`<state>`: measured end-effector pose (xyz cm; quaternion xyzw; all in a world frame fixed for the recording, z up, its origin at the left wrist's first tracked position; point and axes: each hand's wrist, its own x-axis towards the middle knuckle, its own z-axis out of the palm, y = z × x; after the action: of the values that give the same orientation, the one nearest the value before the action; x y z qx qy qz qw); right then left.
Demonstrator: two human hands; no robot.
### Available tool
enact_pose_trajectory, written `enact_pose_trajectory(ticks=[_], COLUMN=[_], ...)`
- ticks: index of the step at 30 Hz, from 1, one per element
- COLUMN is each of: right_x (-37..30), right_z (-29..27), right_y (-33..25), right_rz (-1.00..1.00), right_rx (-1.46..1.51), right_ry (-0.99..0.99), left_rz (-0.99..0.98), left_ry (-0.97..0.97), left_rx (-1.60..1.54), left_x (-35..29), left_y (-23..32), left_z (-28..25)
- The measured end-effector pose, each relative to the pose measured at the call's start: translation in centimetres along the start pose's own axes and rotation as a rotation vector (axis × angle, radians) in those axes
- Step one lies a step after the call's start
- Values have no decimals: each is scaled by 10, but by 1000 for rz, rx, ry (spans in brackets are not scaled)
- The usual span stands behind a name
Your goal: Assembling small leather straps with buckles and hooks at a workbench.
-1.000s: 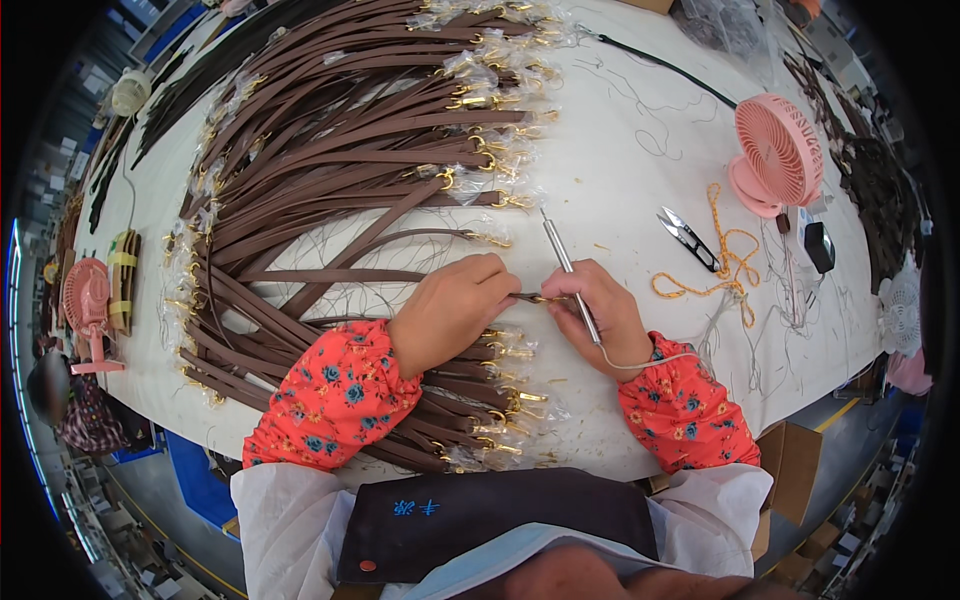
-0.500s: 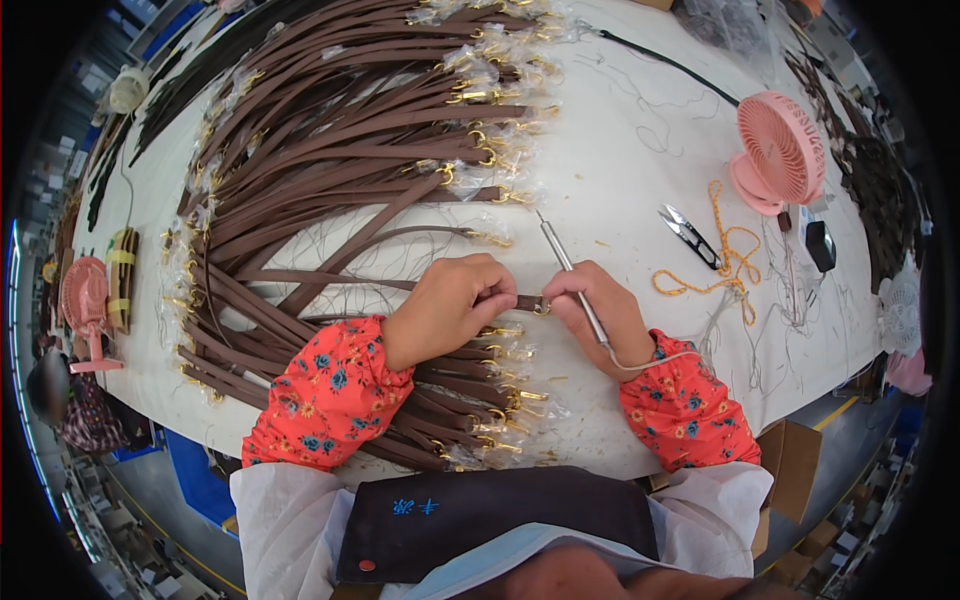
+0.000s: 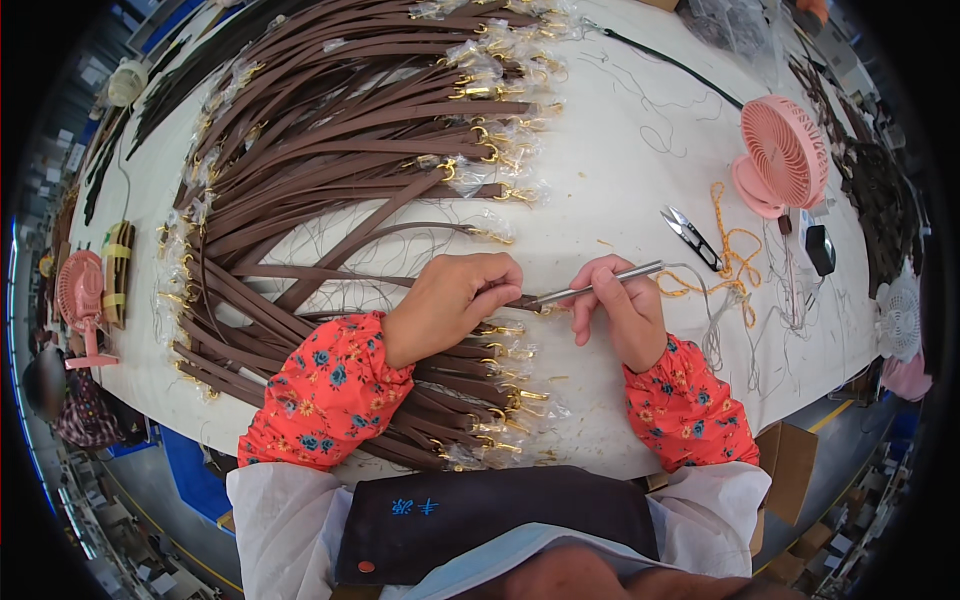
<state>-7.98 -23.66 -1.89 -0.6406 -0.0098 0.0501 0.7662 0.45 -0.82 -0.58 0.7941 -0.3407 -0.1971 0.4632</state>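
Observation:
Brown straps (image 3: 350, 150) with gold metal hooks lie in a thick fan across the table. My left hand (image 3: 450, 305) pinches one strap near its end, which pokes out past the thumb and fingertips. In my right hand (image 3: 625, 310) is a slim silver pen-shaped tool (image 3: 640, 270), held between thumb and fingers, with a thin grey cord at its rear. It slants down to the left, and its tip meets or nearly meets the strap end; whether they touch I cannot tell. Clear plastic wraps many of the hooks.
To the right lie thread snips (image 3: 692, 238), a yellow-orange cord (image 3: 738, 265), a pink fan (image 3: 780, 150) and a small black object (image 3: 821, 250). Another pink fan (image 3: 82, 300) stands at the left edge. Loose threads (image 3: 795, 300) are scattered over the white table cover (image 3: 600, 400).
My right hand has let go of the strap end and turned the tool from pointing up and away to pointing left at the strap end. My left hand keeps its pinch.

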Motion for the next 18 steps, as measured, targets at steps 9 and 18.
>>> enact_pose_trajectory(ticks=[9,18], right_x=[-1,0], right_z=[2,2], right_y=[-4,-2], right_rz=[76,60], right_rx=[-27,-24], right_ry=[-36,-45], left_rz=[2,-1], left_ry=[11,10], left_rx=[3,4], left_x=[1,1], left_y=[0,0], left_z=[1,1])
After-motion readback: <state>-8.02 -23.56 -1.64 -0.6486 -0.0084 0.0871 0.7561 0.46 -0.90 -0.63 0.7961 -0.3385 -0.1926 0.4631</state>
